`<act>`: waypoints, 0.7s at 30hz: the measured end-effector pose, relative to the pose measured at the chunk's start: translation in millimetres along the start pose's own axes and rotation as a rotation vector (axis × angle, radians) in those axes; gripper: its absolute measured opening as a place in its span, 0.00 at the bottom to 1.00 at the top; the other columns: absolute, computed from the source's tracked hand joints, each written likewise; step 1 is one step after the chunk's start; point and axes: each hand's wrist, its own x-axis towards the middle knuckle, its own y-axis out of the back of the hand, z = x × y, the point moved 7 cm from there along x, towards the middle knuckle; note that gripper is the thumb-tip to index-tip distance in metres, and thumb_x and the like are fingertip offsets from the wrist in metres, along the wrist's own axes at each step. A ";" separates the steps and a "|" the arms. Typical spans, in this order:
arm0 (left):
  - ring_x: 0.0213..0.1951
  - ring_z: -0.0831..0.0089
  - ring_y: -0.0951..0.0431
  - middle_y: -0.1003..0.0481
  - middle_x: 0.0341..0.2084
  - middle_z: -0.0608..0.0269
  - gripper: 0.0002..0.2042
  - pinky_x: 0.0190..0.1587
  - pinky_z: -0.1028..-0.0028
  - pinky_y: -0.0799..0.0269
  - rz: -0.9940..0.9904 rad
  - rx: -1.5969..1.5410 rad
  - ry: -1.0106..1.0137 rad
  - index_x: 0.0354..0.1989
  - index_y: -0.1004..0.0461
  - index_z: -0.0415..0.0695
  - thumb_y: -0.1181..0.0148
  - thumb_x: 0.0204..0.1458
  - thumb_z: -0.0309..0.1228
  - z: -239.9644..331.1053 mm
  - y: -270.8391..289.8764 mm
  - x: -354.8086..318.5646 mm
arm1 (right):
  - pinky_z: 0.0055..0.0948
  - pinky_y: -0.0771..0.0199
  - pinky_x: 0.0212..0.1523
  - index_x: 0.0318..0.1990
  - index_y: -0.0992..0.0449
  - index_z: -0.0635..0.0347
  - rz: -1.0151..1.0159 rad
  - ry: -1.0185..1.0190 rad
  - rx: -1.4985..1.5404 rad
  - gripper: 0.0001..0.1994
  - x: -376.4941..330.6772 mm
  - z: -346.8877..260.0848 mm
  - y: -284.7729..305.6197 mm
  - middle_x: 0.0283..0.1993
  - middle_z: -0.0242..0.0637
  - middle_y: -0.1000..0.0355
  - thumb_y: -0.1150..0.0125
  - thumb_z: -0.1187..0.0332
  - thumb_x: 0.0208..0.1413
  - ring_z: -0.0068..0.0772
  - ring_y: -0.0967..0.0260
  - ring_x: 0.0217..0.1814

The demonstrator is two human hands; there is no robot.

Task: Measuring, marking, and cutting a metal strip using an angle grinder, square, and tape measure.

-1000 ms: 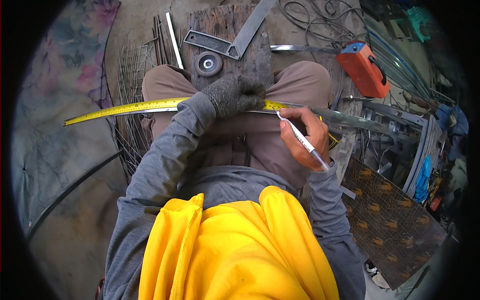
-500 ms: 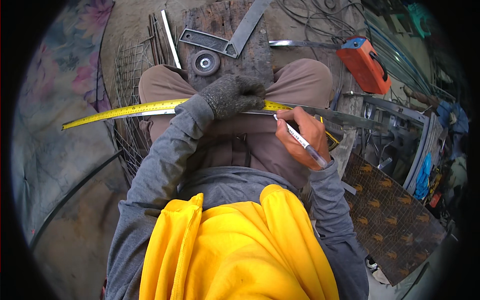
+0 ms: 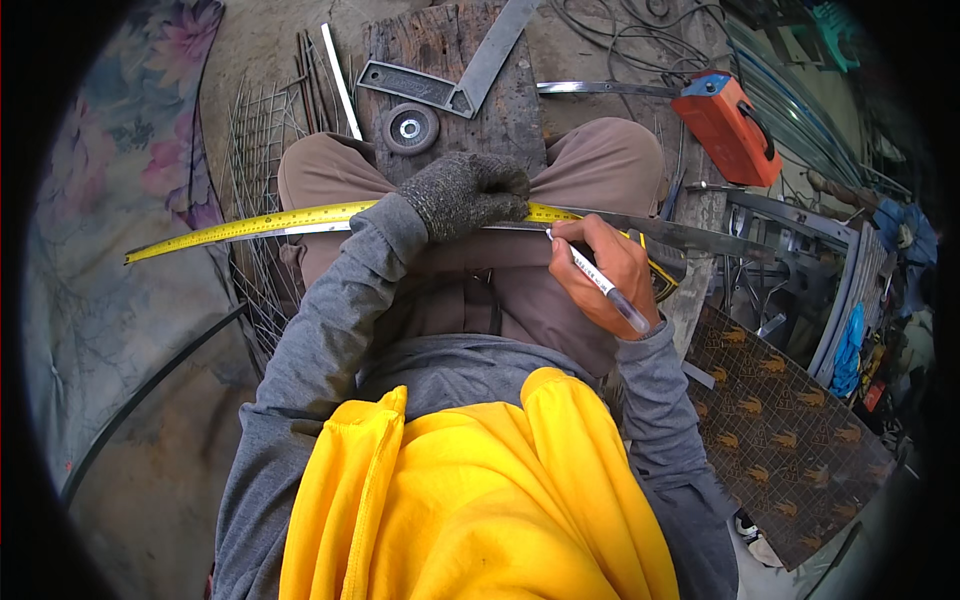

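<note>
Cluttered workshop ground spreads before us; a worn wooden board point(image 3: 455, 60) carries a metal try square point(image 3: 470, 75) and a round grinding disc point(image 3: 410, 127), with an orange tool case point(image 3: 728, 125) off to the right and wire mesh point(image 3: 262, 150) to the left. Across our knees lies a flat steel bar point(image 3: 690, 237), a yellow tape measure point(image 3: 250, 225) stretched along it; our gloved left hand point(image 3: 470, 192) is curled down on tape and bar, pinning them; our bare right hand point(image 3: 600, 275) is pinched around a white marker point(image 3: 595, 282), tip touching the bar beside the tape. We judge this the marking step; next calls for a steady tape and one short stroke at the reading.
</note>
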 end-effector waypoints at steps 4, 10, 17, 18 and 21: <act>0.36 0.70 0.20 0.18 0.33 0.56 0.11 0.45 0.67 0.24 0.031 -0.008 -0.036 0.46 0.18 0.41 0.32 0.60 0.33 0.3 -0.2 0.2 | 0.38 0.16 0.41 0.40 0.23 0.68 0.005 0.021 -0.004 0.07 1.2 -2.2 1.9 0.39 0.48 0.17 0.32 0.76 0.57 0.47 0.15 0.39; 0.37 0.69 0.19 0.18 0.34 0.56 0.11 0.45 0.67 0.23 0.047 0.016 -0.045 0.46 0.18 0.41 0.32 0.60 0.33 -0.8 0.7 1.0 | 0.37 0.16 0.41 0.40 0.23 0.67 0.005 0.025 -0.013 0.07 1.8 -2.1 1.5 0.39 0.48 0.17 0.32 0.76 0.57 0.46 0.15 0.39; 0.38 0.68 0.19 0.18 0.35 0.55 0.11 0.45 0.66 0.23 0.031 -0.003 -0.046 0.47 0.18 0.41 0.31 0.60 0.33 -1.7 -0.9 0.6 | 0.37 0.16 0.41 0.39 0.24 0.68 0.006 0.024 -0.022 0.07 0.4 0.1 0.3 0.39 0.49 0.16 0.32 0.76 0.57 0.47 0.14 0.41; 0.38 0.68 0.19 0.18 0.35 0.55 0.11 0.46 0.66 0.23 0.029 0.005 -0.048 0.47 0.18 0.41 0.31 0.60 0.33 -0.9 -0.8 0.6 | 0.37 0.16 0.41 0.39 0.24 0.68 0.006 0.024 -0.023 0.07 0.4 -0.4 0.8 0.39 0.49 0.16 0.32 0.76 0.57 0.47 0.14 0.41; 0.38 0.68 0.19 0.18 0.35 0.55 0.11 0.46 0.66 0.23 0.034 0.006 -0.058 0.47 0.18 0.40 0.31 0.60 0.33 -1.9 -0.9 -0.1 | 0.37 0.16 0.41 0.39 0.24 0.68 0.006 0.027 -0.015 0.07 1.1 -2.9 1.3 0.39 0.49 0.16 0.32 0.75 0.57 0.47 0.14 0.40</act>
